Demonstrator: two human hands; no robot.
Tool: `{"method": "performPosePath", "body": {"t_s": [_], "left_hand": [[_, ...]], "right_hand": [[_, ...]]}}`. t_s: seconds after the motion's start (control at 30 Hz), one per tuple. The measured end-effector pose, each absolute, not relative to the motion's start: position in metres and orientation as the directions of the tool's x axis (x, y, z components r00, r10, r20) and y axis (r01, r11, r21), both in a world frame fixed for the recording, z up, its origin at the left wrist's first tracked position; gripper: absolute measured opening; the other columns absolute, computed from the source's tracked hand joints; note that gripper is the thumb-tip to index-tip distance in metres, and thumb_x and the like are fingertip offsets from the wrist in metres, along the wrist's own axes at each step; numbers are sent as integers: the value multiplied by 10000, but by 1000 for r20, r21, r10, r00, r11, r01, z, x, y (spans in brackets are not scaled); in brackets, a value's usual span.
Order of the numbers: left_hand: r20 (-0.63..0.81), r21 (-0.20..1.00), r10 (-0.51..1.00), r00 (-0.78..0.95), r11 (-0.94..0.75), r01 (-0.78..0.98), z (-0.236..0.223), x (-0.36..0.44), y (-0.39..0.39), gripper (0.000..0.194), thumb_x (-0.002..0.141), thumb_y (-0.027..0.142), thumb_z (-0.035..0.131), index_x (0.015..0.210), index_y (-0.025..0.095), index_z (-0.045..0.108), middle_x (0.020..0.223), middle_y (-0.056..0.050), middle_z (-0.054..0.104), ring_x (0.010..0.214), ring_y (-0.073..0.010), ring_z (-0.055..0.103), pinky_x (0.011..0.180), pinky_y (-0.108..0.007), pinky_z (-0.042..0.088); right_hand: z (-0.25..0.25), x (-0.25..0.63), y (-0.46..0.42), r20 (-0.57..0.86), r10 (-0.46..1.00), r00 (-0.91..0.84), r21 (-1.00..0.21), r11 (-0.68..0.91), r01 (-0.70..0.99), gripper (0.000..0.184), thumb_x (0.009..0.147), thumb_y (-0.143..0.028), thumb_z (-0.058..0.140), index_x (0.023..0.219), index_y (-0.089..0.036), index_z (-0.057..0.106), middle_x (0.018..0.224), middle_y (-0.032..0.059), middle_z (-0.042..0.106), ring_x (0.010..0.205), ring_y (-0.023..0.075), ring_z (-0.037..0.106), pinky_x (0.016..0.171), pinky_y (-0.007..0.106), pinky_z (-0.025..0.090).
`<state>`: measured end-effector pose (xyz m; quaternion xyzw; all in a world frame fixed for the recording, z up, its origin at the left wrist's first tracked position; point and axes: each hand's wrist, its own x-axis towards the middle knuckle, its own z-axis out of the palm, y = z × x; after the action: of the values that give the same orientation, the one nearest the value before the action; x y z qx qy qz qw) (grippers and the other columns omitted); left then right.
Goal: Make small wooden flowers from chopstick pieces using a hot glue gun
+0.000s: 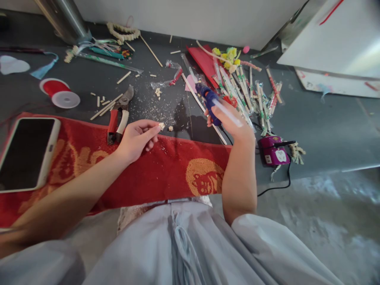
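Note:
My left hand (140, 138) pinches a small pale wooden piece (161, 126) between thumb and fingertips, over the back edge of the red towel (166, 170). Just right of it, a similar little piece (170, 128) lies on the grey table. My right hand (227, 118) is wrapped round a blue hot glue gun (208, 97), with a clear glue stick (227, 113) sticking out of its rear. The gun's nozzle points away, up and to the left. Beside my left hand lie pruning shears (120, 113) with one red and one white handle.
Short cut sticks (102, 101) and sawdust lie around the shears. A phone (28, 154) rests on the towel, near a spool of red thread (61, 93). Wrapped chopsticks (237, 87) and a red envelope (204, 63) lie at the back right. A purple power socket (273, 150) trails a black cable.

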<state>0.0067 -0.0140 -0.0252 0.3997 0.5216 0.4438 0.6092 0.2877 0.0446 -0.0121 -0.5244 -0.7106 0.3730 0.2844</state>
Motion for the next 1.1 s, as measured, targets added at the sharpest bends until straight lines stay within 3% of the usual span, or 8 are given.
{"method": "performPosePath", "body": {"t_s": [0.13, 0.23, 0.33, 0.4, 0.63, 0.87, 1.1], "left_hand": [[-295, 924, 955, 21, 291, -248, -20, 6, -12, 183, 695, 291, 764, 726, 175, 626, 457, 66, 501, 330, -40, 393, 310, -164, 237], [-298, 907, 955, 7, 285, -311, -17, 4, -9, 108, 739, 254, 702, 775, 163, 655, 461, 71, 473, 340, -34, 362, 323, -163, 226], [-311, 890, 950, -2, 291, -352, -16, 3, -7, 88, 764, 238, 670, 801, 158, 661, 470, 74, 458, 342, -32, 339, 327, -168, 207], [-315, 884, 949, 4, 295, -363, -16, 2, -7, 80, 769, 230, 659, 802, 157, 662, 473, 72, 458, 344, -35, 339, 329, -173, 203], [-281, 896, 959, 39, 277, -348, -19, 1, -10, 94, 749, 254, 682, 752, 175, 632, 472, 61, 480, 351, -44, 360, 347, -192, 228], [-270, 914, 962, 38, 268, -305, -19, 3, -10, 184, 775, 296, 696, 709, 194, 558, 462, 66, 482, 342, -42, 355, 357, -194, 239], [-227, 905, 972, 66, 236, -354, -21, 2, -12, 187, 689, 284, 748, 686, 184, 590, 446, 56, 514, 338, -51, 383, 344, -190, 247]], "right_hand": [[-9, 272, 40, -28, 941, -337, -985, 32, 171, 546, 880, -713, 461, 1068, -218, 596, 838, 36, 663, 612, 126, 595, 563, 281, 538], [-2, 258, 34, -66, 909, -412, -997, -45, 62, 586, 866, -745, 429, 1012, -203, 599, 767, 17, 622, 525, 94, 502, 437, 236, 454], [2, 249, 27, -50, 877, -478, -998, -58, -2, 518, 811, -695, 586, 951, -196, 600, 746, -9, 573, 495, 62, 445, 389, 204, 394], [3, 247, 24, -37, 861, -507, -999, -47, -6, 484, 797, -660, 644, 908, -191, 605, 717, -22, 546, 483, 51, 441, 387, 195, 391], [4, 250, 22, -113, 793, -599, -994, -98, 58, 571, 862, -722, 484, 828, -174, 642, 610, -9, 590, 401, 60, 477, 341, 194, 403], [10, 246, 17, -179, 790, -587, -982, -107, 155, 612, 818, -777, 491, 746, -189, 645, 617, 11, 599, 409, 74, 507, 352, 215, 403], [11, 246, 18, -206, 792, -575, -977, -132, 169, 613, 805, -778, 508, 732, -182, 635, 594, 8, 595, 410, 73, 501, 339, 200, 390]]}}
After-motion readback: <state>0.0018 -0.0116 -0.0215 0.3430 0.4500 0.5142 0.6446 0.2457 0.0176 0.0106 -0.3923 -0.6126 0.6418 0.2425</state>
